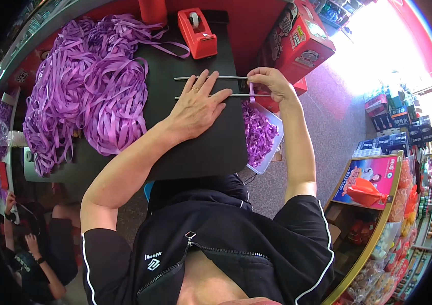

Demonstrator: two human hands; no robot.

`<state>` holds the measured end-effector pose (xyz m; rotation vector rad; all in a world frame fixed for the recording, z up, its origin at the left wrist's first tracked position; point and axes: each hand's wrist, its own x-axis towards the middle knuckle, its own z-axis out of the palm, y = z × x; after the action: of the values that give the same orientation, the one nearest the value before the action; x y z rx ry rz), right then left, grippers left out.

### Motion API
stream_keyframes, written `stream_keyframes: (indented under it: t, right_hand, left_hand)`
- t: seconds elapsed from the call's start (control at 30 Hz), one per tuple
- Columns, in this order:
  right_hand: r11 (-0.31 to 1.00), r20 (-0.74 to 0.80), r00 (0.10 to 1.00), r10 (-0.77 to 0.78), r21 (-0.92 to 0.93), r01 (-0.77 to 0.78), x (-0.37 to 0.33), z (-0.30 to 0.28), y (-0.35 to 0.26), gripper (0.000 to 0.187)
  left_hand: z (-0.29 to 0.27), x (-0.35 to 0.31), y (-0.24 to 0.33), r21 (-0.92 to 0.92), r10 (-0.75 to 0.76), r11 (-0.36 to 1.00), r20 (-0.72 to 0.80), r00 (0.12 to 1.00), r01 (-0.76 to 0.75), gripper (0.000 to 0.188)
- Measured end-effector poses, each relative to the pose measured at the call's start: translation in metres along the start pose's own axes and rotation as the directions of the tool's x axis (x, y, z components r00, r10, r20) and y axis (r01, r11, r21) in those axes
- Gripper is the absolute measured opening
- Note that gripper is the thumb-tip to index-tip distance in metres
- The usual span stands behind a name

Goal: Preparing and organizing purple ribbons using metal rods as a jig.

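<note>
Two thin grey metal rods (232,78) lie roughly parallel across the right part of the black table (175,157), their right ends past its edge. My left hand (198,109) rests flat over them with its fingers spread, pressing them on the tabletop. Beyond the table's right edge, my right hand (274,84) pinches near the upper rod, thumb and forefinger together. A short purple ribbon (251,91) runs down from that pinch across the lower rod; whether it is tied cannot be made out. Below hangs my view of a pale bin (266,165) holding many purple ribbon pieces (258,134).
A big heap of purple ribbon (94,86) covers the table's left side. A red tape dispenser (198,40) stands at the back. A red carton (302,46) is beyond the right edge, a display case (366,188) farther right. Another person (38,249) sits at lower left.
</note>
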<state>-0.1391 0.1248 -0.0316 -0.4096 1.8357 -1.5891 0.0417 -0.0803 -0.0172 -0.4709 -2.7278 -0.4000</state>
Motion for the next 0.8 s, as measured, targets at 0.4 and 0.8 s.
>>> stream_keyframes:
  t: [0.4,0.8]
  right_hand:
    - [0.976,-0.084,0.991,-0.103,-0.2,0.084,-0.044,-0.003,0.016,0.028]
    - [1.0,0.149,0.989,0.008,0.0,-0.008,-0.031,-0.006,0.019,0.019]
  left_hand:
    - [0.0,0.003,0.0,-0.033,-0.029,0.999,0.018,0.999,0.03,0.039]
    - [-0.002,0.005,-0.001,-0.048,-0.041,0.998,0.044,0.998,0.043,0.039]
